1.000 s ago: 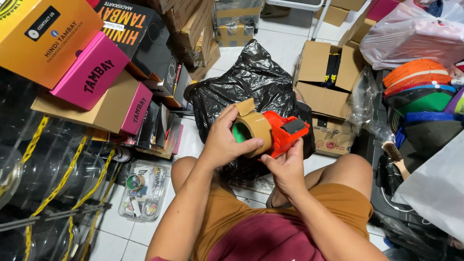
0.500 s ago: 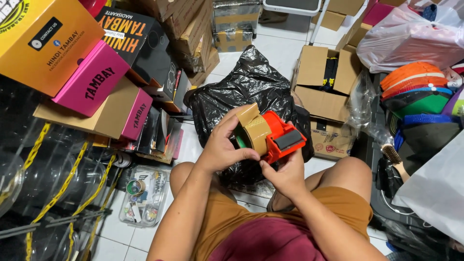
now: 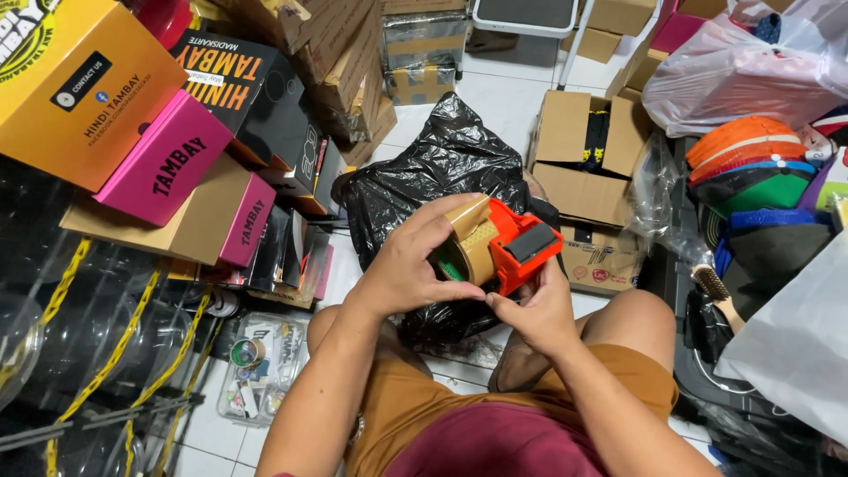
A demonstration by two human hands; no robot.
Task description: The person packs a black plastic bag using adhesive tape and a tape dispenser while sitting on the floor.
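My left hand [image 3: 409,265] wraps around a roll of brown packing tape [image 3: 473,240] with a green core, mounted on an orange tape dispenser [image 3: 521,246]. A loose end of tape sticks up above my fingers. My right hand [image 3: 537,309] grips the dispenser from below, at its handle. Both hands hold it over my lap, in front of a crumpled black plastic bag [image 3: 437,177] on the white tiled floor.
Stacked orange, pink and black boxes [image 3: 159,132] crowd the left. An open cardboard box [image 3: 579,168] and white plastic bags [image 3: 742,71] sit to the right, beside stacked coloured caps [image 3: 760,163]. A clear plastic case [image 3: 261,367] of small items lies by my left knee.
The tape roll and dispenser have turned in my hands, so the roll's face now points away and the loose tape end stands higher. Both hands kept their grip.
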